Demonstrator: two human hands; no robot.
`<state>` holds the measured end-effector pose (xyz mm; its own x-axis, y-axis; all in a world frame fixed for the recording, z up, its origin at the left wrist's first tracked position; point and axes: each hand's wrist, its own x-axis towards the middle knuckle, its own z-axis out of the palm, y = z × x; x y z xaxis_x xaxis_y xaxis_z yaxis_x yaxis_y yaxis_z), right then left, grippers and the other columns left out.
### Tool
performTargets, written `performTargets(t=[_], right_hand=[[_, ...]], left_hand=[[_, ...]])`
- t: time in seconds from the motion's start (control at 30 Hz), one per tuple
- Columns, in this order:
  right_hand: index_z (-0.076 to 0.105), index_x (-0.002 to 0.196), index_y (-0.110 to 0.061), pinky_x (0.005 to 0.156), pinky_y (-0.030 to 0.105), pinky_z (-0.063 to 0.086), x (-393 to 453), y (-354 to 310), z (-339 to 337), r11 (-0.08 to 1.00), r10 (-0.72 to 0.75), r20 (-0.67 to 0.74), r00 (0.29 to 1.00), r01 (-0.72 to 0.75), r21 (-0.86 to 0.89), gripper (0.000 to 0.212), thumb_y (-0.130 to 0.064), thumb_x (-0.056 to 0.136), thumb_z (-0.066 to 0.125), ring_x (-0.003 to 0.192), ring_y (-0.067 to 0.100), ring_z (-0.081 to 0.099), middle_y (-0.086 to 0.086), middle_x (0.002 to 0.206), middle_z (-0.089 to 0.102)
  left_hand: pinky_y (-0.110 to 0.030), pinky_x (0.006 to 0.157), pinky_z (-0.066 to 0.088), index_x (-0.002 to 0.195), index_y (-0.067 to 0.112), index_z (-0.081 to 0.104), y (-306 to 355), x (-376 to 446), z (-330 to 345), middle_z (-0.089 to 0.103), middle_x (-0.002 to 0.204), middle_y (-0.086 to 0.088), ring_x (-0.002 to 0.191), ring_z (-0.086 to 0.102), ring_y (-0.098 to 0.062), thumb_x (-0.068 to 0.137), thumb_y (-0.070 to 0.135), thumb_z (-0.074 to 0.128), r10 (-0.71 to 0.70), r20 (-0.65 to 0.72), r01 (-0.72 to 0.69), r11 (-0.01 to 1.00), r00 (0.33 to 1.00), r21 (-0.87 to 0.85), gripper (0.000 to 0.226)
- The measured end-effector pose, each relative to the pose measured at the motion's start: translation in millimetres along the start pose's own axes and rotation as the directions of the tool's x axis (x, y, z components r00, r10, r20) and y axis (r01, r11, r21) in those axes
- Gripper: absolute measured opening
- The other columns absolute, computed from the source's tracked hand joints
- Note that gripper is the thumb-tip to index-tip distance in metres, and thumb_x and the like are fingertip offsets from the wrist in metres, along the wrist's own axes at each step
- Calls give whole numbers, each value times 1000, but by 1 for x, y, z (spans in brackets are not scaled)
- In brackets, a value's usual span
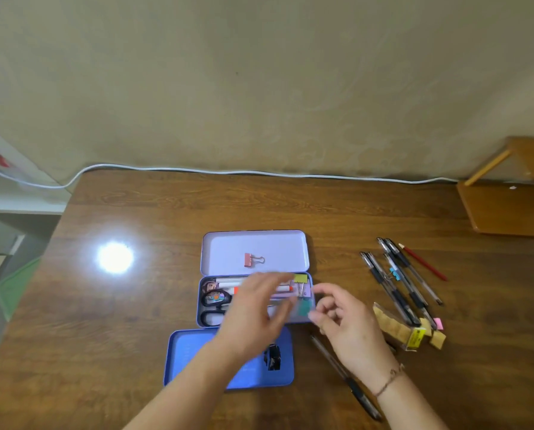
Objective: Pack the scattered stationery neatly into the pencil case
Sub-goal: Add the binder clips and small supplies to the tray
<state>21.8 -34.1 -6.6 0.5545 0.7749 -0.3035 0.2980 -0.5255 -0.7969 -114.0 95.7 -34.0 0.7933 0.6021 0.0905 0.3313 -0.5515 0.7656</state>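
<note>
Both hands over the open pencil case (202,301).
Left hand (253,308) blurred, fingers spread, grasping nothing; right hand (346,321) pinches a small translucent piece; scissors (216,301) inside.

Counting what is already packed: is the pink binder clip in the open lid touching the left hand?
Apart. The head view shows the pink binder clip lying alone in the lid, with bare lid surface between it and the blurred left hand below.

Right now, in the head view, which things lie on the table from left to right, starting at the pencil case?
Pencil case → pen near the right hand → cluster of black pens → red pencil.
</note>
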Motion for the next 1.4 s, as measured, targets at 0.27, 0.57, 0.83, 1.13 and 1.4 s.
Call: performTargets(t=[0.27,0.57,0.83,1.13,1.4], right_hand=[[66,98,-21,62,24,55,3,-6,13,887,173,-183,968,-72,457,17,-11,84,69,66,14,67,4,75,72],[68,86,-28,59,15,48,30,-10,3,997,-20,-177,984,6,-81,8,-22,89,63,73,-1,61,-14,75,66],[70,80,-30,78,29,40,56,6,13,843,-183,-67,981,121,-524,9,-32,86,64,92,9,34,-14,95,45],[73,89,-30,69,25,37,52,14,13,772,-320,-87,943,206,-601,11,-35,79,72,89,9,39,-12,91,52],[70,107,-26,68,27,39,42,52,-80,788,-137,-443,886,-174,-590,23,-24,84,65,97,16,43,-6,107,61]], left_hand=[[-17,64,48,87,21,72,16,-18,16,73,72,8,69,69,-6,86,11,73,-479,63,441,738,875,-510,10],[-14,71,44,98,24,68,5,-12,22,65,86,11,81,57,-6,88,38,61,-137,-7,137,991,991,-9,18],[-34,70,45,86,25,68,-7,-20,43,56,77,8,80,51,-20,73,60,59,1,19,-9,901,1000,434,38],[-34,68,41,87,30,67,-11,-19,47,53,76,9,79,50,-20,77,55,54,12,24,-22,882,1000,471,29],[-30,70,35,82,32,67,-14,-18,47,52,72,11,77,49,-18,78,54,50,-6,38,-12,887,999,462,29]])
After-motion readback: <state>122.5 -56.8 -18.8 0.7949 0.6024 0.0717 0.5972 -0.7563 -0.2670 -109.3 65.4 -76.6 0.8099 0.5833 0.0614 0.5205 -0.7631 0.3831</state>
